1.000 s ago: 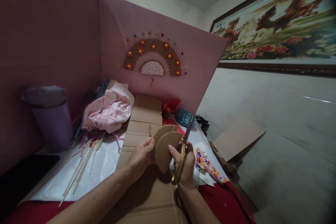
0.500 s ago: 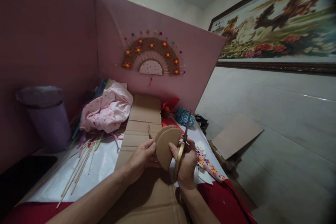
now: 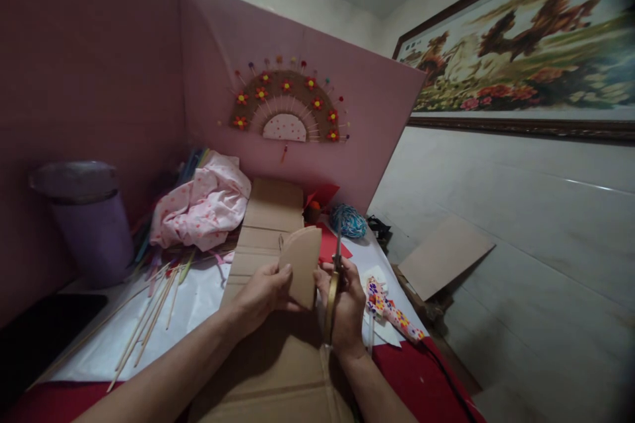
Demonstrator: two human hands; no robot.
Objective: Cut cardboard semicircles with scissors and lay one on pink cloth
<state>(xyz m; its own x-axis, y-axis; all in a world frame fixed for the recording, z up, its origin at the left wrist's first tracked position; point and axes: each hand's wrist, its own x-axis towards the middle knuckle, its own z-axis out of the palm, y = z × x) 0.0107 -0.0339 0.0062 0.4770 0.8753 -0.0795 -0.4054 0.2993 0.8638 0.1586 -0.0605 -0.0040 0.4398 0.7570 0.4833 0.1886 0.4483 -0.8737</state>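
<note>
My left hand (image 3: pixel 265 292) is closed on the left side of a piece of cardboard (image 3: pixel 301 266) with a curved upper edge, thumb in front and fingers behind. A second layer shows behind its top edge. My right hand (image 3: pixel 347 307) grips a pair of scissors (image 3: pixel 333 291) by the gold-coloured handles, blades pointing up and away. Its thumb and fingertips are close to the cut piece's right edge; I cannot tell whether they touch it. Beneath both hands lies a long creased cardboard sheet (image 3: pixel 268 350).
Thin wooden sticks (image 3: pixel 153 317) and polka-dot cloth (image 3: pixel 203 205) lie left, beside a purple bin (image 3: pixel 92 231). Blue yarn (image 3: pixel 348 220) and red paper (image 3: pixel 330 244) lie behind my hands. A flowered glue gun (image 3: pixel 394 317) is at right. A decorated fan (image 3: pixel 286 96) hangs on the pink panel.
The cardboard piece has turned more upright and shifted left, looking narrower. My right hand has moved slightly left with the scissors, and its thumb has slid off the piece's front face.
</note>
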